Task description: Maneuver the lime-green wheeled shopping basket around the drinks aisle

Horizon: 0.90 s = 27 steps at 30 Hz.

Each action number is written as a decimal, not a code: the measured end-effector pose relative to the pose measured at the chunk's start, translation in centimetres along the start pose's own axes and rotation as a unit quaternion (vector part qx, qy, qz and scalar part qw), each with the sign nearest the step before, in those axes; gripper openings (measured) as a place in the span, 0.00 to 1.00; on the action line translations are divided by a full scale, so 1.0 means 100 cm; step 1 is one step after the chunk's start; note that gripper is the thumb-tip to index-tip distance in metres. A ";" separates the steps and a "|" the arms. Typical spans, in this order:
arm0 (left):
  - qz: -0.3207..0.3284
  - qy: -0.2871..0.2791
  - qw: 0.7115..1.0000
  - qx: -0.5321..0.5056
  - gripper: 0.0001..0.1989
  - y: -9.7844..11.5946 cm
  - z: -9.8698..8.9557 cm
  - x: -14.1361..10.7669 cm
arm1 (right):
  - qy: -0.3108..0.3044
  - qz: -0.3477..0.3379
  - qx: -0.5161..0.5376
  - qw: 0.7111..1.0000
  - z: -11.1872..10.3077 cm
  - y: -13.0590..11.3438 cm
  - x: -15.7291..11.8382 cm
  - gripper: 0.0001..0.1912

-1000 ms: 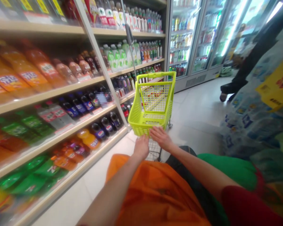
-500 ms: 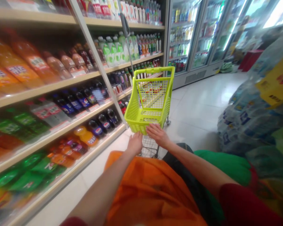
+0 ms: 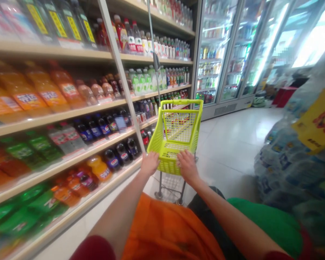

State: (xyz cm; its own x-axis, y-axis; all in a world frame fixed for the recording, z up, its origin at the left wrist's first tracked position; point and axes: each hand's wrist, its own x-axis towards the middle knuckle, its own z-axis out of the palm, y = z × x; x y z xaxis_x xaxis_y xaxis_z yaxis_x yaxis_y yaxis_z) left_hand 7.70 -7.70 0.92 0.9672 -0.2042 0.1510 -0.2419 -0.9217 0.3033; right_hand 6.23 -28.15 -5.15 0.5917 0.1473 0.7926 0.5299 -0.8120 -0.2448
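A yellow-green shopping cart [image 3: 172, 167] stands in front of me, its basket holding nothing that I can see. My left hand [image 3: 151, 163] is closed on the near left corner of the basket rim. At the right part of the same near rim, my right hand [image 3: 187, 165] is curled over the edge, fingers bent. Below the basket, the cart's metal legs and casters show above the orange cloth [image 3: 170, 231] on my front.
Shelves of bottles [image 3: 54, 124] run along the left, close to the cart. Glass-door coolers [image 3: 211, 61] stand at the back. Wrapped water bottles [image 3: 281, 162] are stacked on the right, beside a yellow sign [image 3: 316, 121]. Pale floor tiles [image 3: 224, 141] lie between.
My left hand has moved left to the basket's corner, and my right hand has shifted slightly right. The view has tilted up, so cart and shelves appear lower.
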 end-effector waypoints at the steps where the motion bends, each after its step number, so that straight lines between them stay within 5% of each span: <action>1: -0.001 0.006 1.000 -0.004 0.09 0.000 0.000 0.000 | -0.006 -0.004 -0.006 1.000 0.004 0.001 0.000 0.19; 11: 0.024 0.046 0.998 -0.040 0.10 0.033 0.002 -0.022 | 0.005 0.023 -0.072 0.997 -0.022 0.027 -0.009 0.15; 18: 0.041 0.041 0.998 -0.034 0.10 0.057 0.007 -0.030 | -0.036 -0.026 -0.048 0.998 -0.014 -0.010 -0.010 0.17; 21: 0.042 0.033 0.998 -0.020 0.09 0.053 0.006 -0.034 | -0.052 -0.027 -0.048 0.997 -0.015 -0.011 -0.013 0.18; 27: 0.151 0.051 0.984 0.079 0.08 0.031 0.013 -0.041 | -0.012 0.052 -0.104 0.993 -0.041 0.033 -0.019 0.20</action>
State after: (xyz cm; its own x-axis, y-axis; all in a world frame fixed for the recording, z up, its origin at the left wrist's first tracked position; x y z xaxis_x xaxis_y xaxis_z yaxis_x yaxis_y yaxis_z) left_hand 3.08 -10.10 0.04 0.8379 -0.4504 0.3083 -0.4947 -0.8654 0.0802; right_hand 4.40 -33.45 -5.14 0.6514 0.0684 0.7556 0.3298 -0.9224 -0.2009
